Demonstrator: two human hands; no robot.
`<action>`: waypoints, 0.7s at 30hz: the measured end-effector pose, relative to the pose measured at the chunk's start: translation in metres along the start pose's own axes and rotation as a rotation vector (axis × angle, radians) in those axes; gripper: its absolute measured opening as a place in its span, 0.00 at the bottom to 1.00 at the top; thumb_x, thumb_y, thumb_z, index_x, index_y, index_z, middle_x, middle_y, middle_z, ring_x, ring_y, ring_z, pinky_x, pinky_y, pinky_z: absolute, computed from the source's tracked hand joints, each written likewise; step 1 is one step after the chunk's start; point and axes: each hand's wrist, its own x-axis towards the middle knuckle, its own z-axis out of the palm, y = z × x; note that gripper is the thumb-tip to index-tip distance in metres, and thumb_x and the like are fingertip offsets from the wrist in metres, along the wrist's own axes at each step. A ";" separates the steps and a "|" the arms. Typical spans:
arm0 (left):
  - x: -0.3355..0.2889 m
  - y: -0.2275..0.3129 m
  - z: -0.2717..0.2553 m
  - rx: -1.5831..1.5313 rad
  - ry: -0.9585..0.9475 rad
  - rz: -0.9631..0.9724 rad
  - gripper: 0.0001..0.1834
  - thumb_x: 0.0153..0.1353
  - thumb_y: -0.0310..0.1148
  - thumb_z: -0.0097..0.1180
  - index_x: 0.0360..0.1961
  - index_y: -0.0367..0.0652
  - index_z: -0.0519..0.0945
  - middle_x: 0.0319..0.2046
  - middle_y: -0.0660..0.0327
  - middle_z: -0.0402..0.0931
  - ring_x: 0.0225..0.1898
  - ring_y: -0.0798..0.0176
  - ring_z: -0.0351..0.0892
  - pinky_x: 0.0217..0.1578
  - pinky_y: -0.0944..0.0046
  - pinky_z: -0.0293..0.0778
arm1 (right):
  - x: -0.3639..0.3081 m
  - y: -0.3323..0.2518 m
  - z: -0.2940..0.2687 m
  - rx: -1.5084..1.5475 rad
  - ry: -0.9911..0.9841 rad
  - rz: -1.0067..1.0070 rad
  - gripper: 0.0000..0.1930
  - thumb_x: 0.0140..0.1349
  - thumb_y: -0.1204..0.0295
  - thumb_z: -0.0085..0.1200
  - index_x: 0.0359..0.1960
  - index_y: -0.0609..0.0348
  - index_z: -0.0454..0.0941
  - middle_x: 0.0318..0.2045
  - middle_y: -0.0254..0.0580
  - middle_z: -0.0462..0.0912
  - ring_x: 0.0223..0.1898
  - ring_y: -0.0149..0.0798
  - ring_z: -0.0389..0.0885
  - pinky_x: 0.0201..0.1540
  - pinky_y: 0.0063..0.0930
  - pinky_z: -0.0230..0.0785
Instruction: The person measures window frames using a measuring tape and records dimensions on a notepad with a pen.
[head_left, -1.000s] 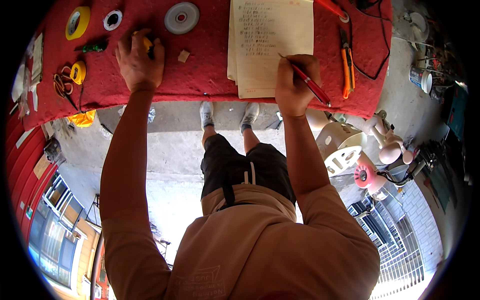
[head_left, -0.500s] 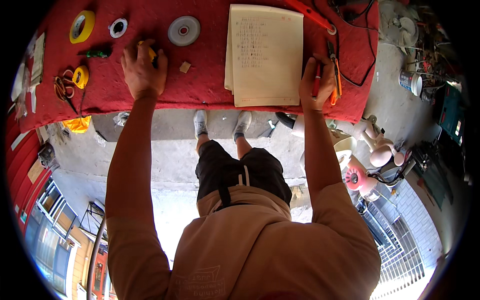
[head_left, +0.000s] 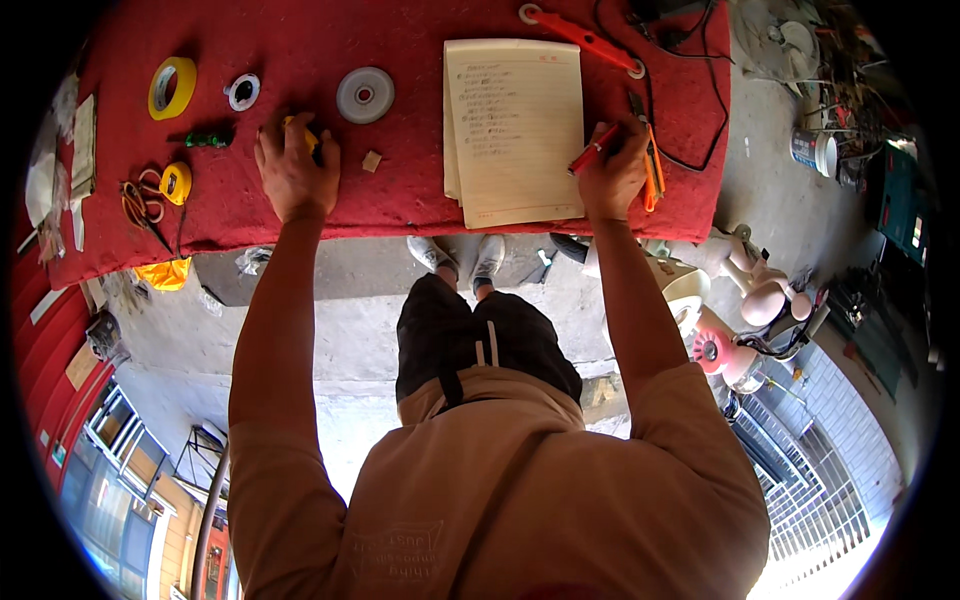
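red pen is gripped by the right hand at the three o'clock edge of the notepad, apparently so the page is left readable, while at nine o'clock a yellow object is partly covered by the left hand, its grip not determinable.

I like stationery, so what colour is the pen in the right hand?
The pen is mostly red; the head view shows it best.

The notepad lies on your table, disc and your left hand to its left, tape roll farther left, your right hand just right, hand tool beyond.
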 end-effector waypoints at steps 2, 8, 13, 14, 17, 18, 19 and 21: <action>-0.002 0.001 -0.001 0.011 -0.002 0.013 0.19 0.61 0.39 0.65 0.53 0.51 0.83 0.59 0.52 0.77 0.60 0.38 0.74 0.62 0.42 0.72 | -0.001 0.000 0.000 0.030 -0.032 0.062 0.16 0.70 0.76 0.58 0.57 0.59 0.74 0.38 0.52 0.85 0.34 0.51 0.85 0.37 0.42 0.75; -0.004 -0.001 -0.002 0.000 -0.028 -0.015 0.19 0.62 0.40 0.64 0.55 0.51 0.82 0.61 0.52 0.75 0.62 0.41 0.73 0.63 0.43 0.70 | 0.002 -0.009 -0.002 0.017 -0.010 0.000 0.26 0.64 0.81 0.54 0.65 0.58 0.71 0.37 0.50 0.85 0.36 0.55 0.86 0.39 0.46 0.77; -0.002 -0.002 -0.003 -0.004 -0.030 -0.002 0.19 0.62 0.40 0.63 0.54 0.51 0.82 0.62 0.52 0.75 0.62 0.41 0.72 0.63 0.42 0.69 | 0.001 -0.006 -0.001 0.003 -0.067 0.068 0.24 0.64 0.79 0.52 0.63 0.58 0.73 0.40 0.50 0.86 0.39 0.53 0.87 0.44 0.43 0.78; -0.003 -0.001 -0.003 0.000 -0.028 -0.006 0.19 0.62 0.40 0.63 0.54 0.51 0.82 0.62 0.52 0.75 0.62 0.41 0.72 0.63 0.42 0.69 | -0.001 -0.003 -0.001 0.007 -0.070 0.064 0.24 0.64 0.79 0.52 0.63 0.58 0.73 0.40 0.50 0.86 0.39 0.53 0.87 0.44 0.43 0.78; -0.003 -0.001 0.000 0.000 -0.043 -0.021 0.19 0.62 0.40 0.63 0.54 0.51 0.81 0.62 0.52 0.74 0.61 0.40 0.72 0.61 0.42 0.70 | 0.002 -0.006 0.003 -0.042 -0.056 0.068 0.20 0.63 0.80 0.52 0.58 0.60 0.75 0.43 0.55 0.83 0.43 0.60 0.84 0.45 0.49 0.76; -0.003 0.002 -0.003 0.003 -0.068 -0.059 0.19 0.63 0.40 0.63 0.54 0.52 0.80 0.62 0.52 0.74 0.60 0.40 0.72 0.61 0.42 0.70 | 0.004 -0.006 0.003 -0.051 -0.075 0.072 0.20 0.65 0.79 0.52 0.59 0.60 0.76 0.45 0.55 0.83 0.46 0.60 0.84 0.48 0.48 0.77; -0.004 -0.001 -0.002 0.016 -0.050 -0.036 0.19 0.63 0.40 0.63 0.54 0.52 0.80 0.60 0.51 0.74 0.59 0.39 0.73 0.60 0.41 0.70 | 0.004 0.000 0.005 -0.083 -0.058 -0.017 0.20 0.66 0.77 0.52 0.60 0.60 0.76 0.47 0.56 0.83 0.48 0.60 0.84 0.51 0.49 0.76; -0.006 0.001 -0.001 0.029 -0.095 -0.099 0.20 0.62 0.44 0.64 0.54 0.52 0.80 0.55 0.49 0.74 0.55 0.38 0.73 0.58 0.40 0.71 | 0.004 0.020 0.011 -0.112 -0.086 -0.085 0.20 0.69 0.73 0.52 0.62 0.61 0.75 0.52 0.57 0.83 0.52 0.61 0.82 0.56 0.50 0.75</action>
